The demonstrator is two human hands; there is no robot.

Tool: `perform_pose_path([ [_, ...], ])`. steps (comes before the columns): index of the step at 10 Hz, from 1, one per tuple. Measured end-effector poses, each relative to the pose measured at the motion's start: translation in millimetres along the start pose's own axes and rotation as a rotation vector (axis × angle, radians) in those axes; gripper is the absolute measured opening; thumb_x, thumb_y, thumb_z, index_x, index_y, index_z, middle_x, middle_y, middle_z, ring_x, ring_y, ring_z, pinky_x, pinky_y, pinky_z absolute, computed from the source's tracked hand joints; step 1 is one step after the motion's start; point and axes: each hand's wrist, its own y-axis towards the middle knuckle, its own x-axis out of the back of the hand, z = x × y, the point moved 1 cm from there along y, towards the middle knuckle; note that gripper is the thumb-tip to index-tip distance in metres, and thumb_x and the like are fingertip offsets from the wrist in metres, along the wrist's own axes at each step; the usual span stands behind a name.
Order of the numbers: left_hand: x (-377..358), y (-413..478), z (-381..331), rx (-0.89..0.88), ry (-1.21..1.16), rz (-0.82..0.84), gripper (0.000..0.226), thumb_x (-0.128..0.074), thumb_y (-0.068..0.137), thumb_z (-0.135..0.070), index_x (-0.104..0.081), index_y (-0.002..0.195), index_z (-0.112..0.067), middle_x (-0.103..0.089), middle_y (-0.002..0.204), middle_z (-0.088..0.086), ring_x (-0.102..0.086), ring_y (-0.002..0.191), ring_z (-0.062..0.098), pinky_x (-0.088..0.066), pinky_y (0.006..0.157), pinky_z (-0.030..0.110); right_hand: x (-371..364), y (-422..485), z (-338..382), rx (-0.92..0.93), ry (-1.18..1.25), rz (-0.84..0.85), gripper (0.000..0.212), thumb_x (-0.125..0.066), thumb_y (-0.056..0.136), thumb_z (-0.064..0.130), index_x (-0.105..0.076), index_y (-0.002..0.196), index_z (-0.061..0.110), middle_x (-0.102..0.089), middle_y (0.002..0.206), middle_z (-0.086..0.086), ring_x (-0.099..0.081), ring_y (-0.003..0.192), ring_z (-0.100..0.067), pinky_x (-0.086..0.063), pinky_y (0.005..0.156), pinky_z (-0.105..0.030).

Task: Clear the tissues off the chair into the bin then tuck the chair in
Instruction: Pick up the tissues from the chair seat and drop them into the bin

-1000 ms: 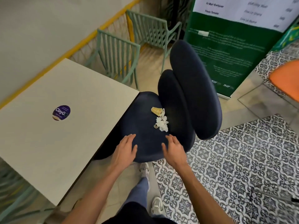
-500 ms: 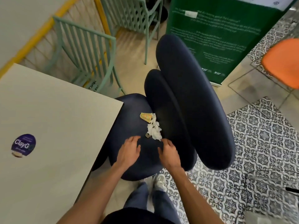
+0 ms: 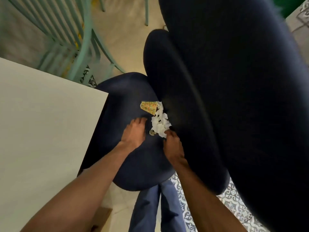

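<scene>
A dark blue padded chair (image 3: pixel 127 164) stands beside the table, its tall backrest filling the right of the view. On the seat, against the backrest, lies a pile of crumpled white tissues (image 3: pixel 159 124) with a yellow patterned wrapper (image 3: pixel 149 107) just behind it and a small scrap at its near edge. My left hand (image 3: pixel 133 133) lies on the seat left of the pile, fingers stretched toward it. My right hand (image 3: pixel 173 144) reaches the pile's near edge, fingertips touching the tissue. No bin is in view.
A white table (image 3: pixel 41 131) sits at the left, its corner close to the seat. Mint green metal chairs (image 3: pixel 73 36) stand behind it. My legs are below the seat's front edge; patterned floor tiles (image 3: pixel 234 203) lie at the lower right.
I have leaned in closer over the chair. Both hands have moved forward across the seat, and the right fingertips now touch the tissue pile.
</scene>
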Motion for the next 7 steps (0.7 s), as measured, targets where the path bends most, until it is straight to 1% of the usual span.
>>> perform_pose_path([
  [1, -14, 45, 5, -0.017, 0.029, 0.007, 0.069, -0.069, 0.091, -0.017, -0.038, 0.152, -0.009, -0.051, 0.142, 0.015, -0.051, 0.128, 0.037, -0.05, 0.098, 0.05, -35, 23, -18, -0.021, 0.045, 0.025, 0.039, -0.056, 0.105, 0.014, -0.057, 0.143, 0.021, -0.053, 0.151, -0.008, -0.061, 0.131, -0.034, -0.051, 0.111, -0.044],
  [2, -23, 88, 8, -0.029, 0.058, 0.028, 0.085, -0.069, 0.092, -0.02, -0.02, 0.161, -0.007, -0.031, 0.162, 0.015, -0.032, 0.148, 0.035, -0.042, 0.115, 0.049, -57, 36, -31, -0.003, 0.035, 0.06, 0.04, -0.052, 0.106, 0.014, -0.055, 0.146, 0.021, -0.05, 0.152, -0.009, -0.058, 0.132, -0.035, -0.05, 0.111, -0.048],
  [3, -31, 121, 10, -0.062, 0.059, 0.016, 0.095, -0.073, 0.09, -0.021, -0.014, 0.164, -0.012, -0.014, 0.17, 0.009, -0.01, 0.158, 0.035, -0.034, 0.12, 0.054, -72, 42, -38, -0.016, 0.034, 0.121, 0.042, -0.046, 0.108, 0.012, -0.049, 0.15, 0.015, -0.048, 0.147, -0.014, -0.053, 0.128, -0.039, -0.05, 0.104, -0.049],
  [4, -49, 142, 11, -0.145, 0.046, 0.053, 0.089, -0.073, 0.092, -0.019, -0.021, 0.163, -0.017, -0.012, 0.171, 0.008, -0.004, 0.157, 0.039, -0.024, 0.125, 0.056, -94, 45, -51, -0.038, 0.025, 0.115, 0.036, -0.041, 0.111, 0.02, -0.05, 0.145, 0.014, -0.049, 0.144, -0.012, -0.055, 0.125, -0.036, -0.047, 0.096, -0.037],
  [5, -71, 151, 19, -0.125, -0.007, 0.066, 0.075, -0.071, 0.091, -0.01, -0.036, 0.156, -0.016, -0.027, 0.162, 0.013, -0.024, 0.145, 0.042, -0.031, 0.122, 0.049, -102, 44, -58, -0.051, 0.07, 0.126, 0.031, -0.04, 0.11, 0.022, -0.056, 0.136, 0.014, -0.054, 0.136, -0.007, -0.057, 0.121, -0.032, -0.036, 0.088, -0.025],
  [6, -83, 145, 31, -0.098, 0.009, 0.013, 0.073, -0.076, 0.084, -0.01, -0.042, 0.148, -0.014, -0.04, 0.152, 0.014, -0.038, 0.137, 0.038, -0.045, 0.111, 0.048, -97, 42, -57, -0.052, 0.012, 0.087, 0.032, -0.037, 0.111, 0.02, -0.058, 0.134, 0.011, -0.057, 0.133, -0.012, -0.062, 0.117, -0.036, -0.045, 0.087, -0.031],
  [7, -80, 122, 32, 0.023, -0.069, 0.038, 0.061, -0.073, 0.086, -0.006, -0.048, 0.142, -0.01, -0.049, 0.143, 0.014, -0.05, 0.128, 0.039, -0.051, 0.103, 0.047, -85, 30, -52, -0.063, 0.018, 0.061, 0.029, -0.046, 0.11, 0.018, -0.06, 0.135, 0.01, -0.058, 0.137, -0.011, -0.067, 0.117, -0.035, -0.053, 0.097, -0.031],
])
